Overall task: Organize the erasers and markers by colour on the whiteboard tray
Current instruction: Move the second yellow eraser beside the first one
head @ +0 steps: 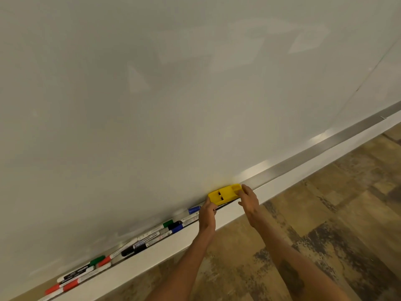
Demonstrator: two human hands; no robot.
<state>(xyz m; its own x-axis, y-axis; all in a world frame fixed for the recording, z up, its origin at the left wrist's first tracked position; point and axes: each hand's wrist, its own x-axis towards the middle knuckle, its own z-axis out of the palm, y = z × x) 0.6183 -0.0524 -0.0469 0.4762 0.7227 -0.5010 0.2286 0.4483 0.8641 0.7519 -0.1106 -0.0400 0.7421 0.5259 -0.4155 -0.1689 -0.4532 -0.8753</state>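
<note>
Yellow eraser (224, 193) at lower centre looks light, rigid plastic, best gripped by its short ends, where left hand (207, 210) and right hand (249, 198) pinch it.

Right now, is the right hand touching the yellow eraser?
Touching. The head view shows the right hand with its fingertips pressed on the right end of the yellow eraser, no gap visible, while the left hand grips the other end.
</note>
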